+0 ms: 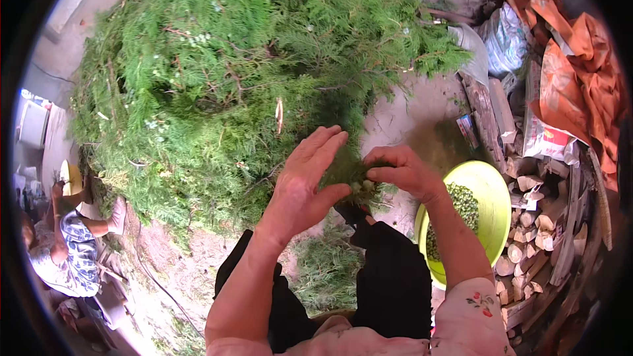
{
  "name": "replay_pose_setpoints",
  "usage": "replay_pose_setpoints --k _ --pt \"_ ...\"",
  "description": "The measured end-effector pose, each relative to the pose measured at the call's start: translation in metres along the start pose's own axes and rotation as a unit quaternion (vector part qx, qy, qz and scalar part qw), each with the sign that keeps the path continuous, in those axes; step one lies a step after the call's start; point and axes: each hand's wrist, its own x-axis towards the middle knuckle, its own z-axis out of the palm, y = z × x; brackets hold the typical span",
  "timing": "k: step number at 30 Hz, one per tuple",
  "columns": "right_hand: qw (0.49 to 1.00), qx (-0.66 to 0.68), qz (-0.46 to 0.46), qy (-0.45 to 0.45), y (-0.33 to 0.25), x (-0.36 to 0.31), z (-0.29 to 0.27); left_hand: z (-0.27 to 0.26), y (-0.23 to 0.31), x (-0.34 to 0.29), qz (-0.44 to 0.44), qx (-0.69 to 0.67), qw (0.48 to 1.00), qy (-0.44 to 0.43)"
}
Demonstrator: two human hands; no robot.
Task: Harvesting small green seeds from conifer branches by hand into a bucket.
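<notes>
A leafy green conifer sprig (346, 170) with small pale cones is between my two hands, above my knees. My left hand (300, 175) is beside it, fingers stretched out and thumb apart, palm toward the sprig; whether it touches the leaves is hard to see. On the other side, the curled fingers and thumb of my right hand (409, 173) pinch at the sprig's edge near the cones. Exactly what lies between those fingertips is partly hidden. To my right, below my right forearm, a yellow-green basin (499, 191) holds many small green cones.
A large heap of cut conifer branches (217, 79) fills the space ahead. More cut greenery (326, 267) lies between my legs. Stacked firewood (527, 250) and an orange tarp (577, 72) stand at the right. Another person (69, 250) sits at the far left, near a cable.
</notes>
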Motion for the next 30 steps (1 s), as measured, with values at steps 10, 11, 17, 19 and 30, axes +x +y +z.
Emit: replay_pose_setpoints --k 10,11,17,19,30 --pt "0.979 -0.19 -0.015 -0.07 -0.098 0.018 0.056 -0.05 0.014 -0.018 -0.264 -0.383 0.868 -0.175" --pt "0.978 -0.192 -0.023 -0.078 -0.1 0.019 0.071 -0.052 0.01 -0.026 -0.265 -0.383 0.873 -0.147" --pt "0.943 -0.099 -0.263 0.177 -0.094 0.001 0.104 -0.053 0.009 -0.036 -0.255 -0.388 0.886 -0.023" --pt "0.946 -0.13 -0.251 0.158 -0.09 -0.001 0.116 -0.051 0.008 -0.038 -0.259 -0.366 0.894 -0.001" --pt "0.972 0.039 -0.153 0.177 -0.08 0.005 0.122 -0.053 0.01 -0.038 -0.242 -0.35 0.902 -0.069"
